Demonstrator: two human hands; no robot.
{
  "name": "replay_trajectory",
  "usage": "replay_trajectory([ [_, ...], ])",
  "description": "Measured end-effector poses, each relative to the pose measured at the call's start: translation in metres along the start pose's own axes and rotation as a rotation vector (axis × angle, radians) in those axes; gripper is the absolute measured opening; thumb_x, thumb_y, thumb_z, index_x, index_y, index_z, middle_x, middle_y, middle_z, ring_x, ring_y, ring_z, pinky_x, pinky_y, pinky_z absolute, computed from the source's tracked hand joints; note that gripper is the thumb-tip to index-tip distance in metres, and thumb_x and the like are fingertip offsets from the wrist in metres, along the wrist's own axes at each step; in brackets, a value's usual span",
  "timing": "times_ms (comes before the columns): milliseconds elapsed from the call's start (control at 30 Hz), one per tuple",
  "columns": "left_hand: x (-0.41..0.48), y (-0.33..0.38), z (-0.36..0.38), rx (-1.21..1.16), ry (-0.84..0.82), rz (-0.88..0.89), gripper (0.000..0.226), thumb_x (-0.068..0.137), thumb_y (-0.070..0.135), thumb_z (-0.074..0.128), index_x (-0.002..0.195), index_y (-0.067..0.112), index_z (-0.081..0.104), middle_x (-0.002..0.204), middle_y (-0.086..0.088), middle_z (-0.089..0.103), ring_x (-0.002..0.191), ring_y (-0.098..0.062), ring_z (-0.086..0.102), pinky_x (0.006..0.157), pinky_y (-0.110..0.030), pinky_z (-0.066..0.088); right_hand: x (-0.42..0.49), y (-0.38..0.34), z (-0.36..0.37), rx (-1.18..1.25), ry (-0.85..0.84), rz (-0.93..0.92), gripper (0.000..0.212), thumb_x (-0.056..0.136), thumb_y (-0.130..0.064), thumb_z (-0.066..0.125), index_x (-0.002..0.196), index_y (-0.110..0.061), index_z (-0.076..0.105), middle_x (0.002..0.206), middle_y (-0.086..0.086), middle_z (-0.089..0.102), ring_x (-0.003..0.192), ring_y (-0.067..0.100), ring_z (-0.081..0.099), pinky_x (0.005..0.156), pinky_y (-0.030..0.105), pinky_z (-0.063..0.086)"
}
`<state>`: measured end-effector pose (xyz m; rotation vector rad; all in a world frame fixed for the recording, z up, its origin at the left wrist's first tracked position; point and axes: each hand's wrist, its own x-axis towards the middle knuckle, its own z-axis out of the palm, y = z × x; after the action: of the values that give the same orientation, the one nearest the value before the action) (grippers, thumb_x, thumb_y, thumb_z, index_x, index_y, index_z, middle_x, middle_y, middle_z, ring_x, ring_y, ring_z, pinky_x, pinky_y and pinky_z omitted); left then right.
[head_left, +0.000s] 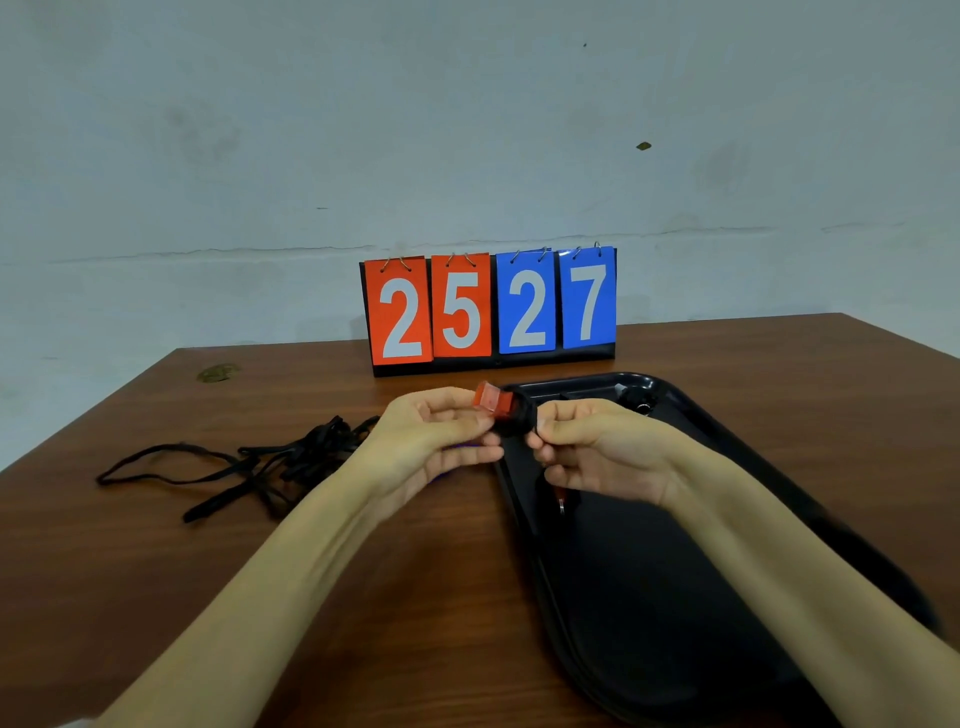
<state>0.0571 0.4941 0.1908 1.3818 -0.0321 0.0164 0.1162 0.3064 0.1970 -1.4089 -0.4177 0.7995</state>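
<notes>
Both hands meet at the centre of the frame, raised just above the tray's (644, 383) left edge. The left hand (436, 439) pinches the red block (490, 399) with curled fingers, and the right hand (597, 452) pinches the black ring (515, 422) that touches it. The step looks like working the two parts against each other; whether joining or separating, I cannot tell. The next move likely calls for the left hand to hold firm while the right twists. Straps (270, 462) lie on the table (260, 571) at middle left.
</notes>
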Motion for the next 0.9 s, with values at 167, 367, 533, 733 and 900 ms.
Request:
replay_trajectory([
  [167, 0.002, -0.008, 0.000, -0.291, -0.064, -0.115, 0.023, 0.075, -0.003, 0.058, 0.096, 0.001, 0.066, 0.085, -0.013, 0.069, 0.074, -0.018, 0.069, 0.064, -0.026, 0.058, -0.002, -0.001, 0.000, -0.009, 0.007, 0.009, 0.028, 0.089, -0.005, 0.053, 0.067, -0.017, 0.064, 0.067, -0.002, 0.063, 0.060, 0.006, 0.055, 0.062, 0.021, 0.045],
  [367, 0.004, -0.019, 0.006, -0.301, -0.034, -0.069, 0.016, 0.072, -0.001, 0.058, 0.085, 0.002, 0.067, 0.077, -0.012, 0.069, 0.066, -0.015, 0.068, 0.058, -0.023, 0.057, -0.002, -0.002, 0.000, -0.022, -0.015, 0.017, 0.035, 0.090, -0.006, 0.052, 0.060, -0.019, 0.066, 0.068, -0.002, 0.062, 0.061, 0.006, 0.054, 0.064, 0.022, 0.044],
  [533, 0.006, -0.026, 0.008, -0.312, -0.133, -0.100, 0.021, 0.079, 0.003, 0.052, 0.098, 0.001, 0.060, 0.076, -0.008, 0.062, 0.066, -0.013, 0.062, 0.061, -0.023, 0.055, -0.002, 0.000, 0.002, 0.004, 0.009, 0.044, 0.029, 0.090, -0.007, 0.052, 0.065, -0.016, 0.065, 0.067, -0.003, 0.063, 0.061, 0.006, 0.055, 0.061, 0.021, 0.045],
  [733, 0.009, -0.024, 0.011, -0.298, -0.235, -0.072, 0.011, 0.089, 0.007, 0.045, 0.097, 0.004, 0.050, 0.076, -0.005, 0.051, 0.065, -0.012, 0.056, 0.061, -0.022, 0.052, -0.005, -0.003, 0.001, 0.422, -0.041, 0.162, 0.011, 0.081, -0.012, 0.055, 0.075, -0.010, 0.064, 0.065, -0.003, 0.059, 0.056, 0.006, 0.055, 0.054, 0.017, 0.046],
  [900, 0.009, -0.031, 0.016, 0.014, -0.104, 0.025, 0.013, 0.096, 0.002, 0.041, 0.098, 0.004, 0.054, 0.074, -0.005, 0.052, 0.062, -0.012, 0.055, 0.058, -0.023, 0.047, -0.006, -0.006, -0.005, 0.230, 0.037, 0.103, 0.007, 0.084, -0.010, 0.054, 0.083, -0.012, 0.061, 0.068, -0.002, 0.059, 0.059, 0.007, 0.054, 0.059, 0.019, 0.045],
])
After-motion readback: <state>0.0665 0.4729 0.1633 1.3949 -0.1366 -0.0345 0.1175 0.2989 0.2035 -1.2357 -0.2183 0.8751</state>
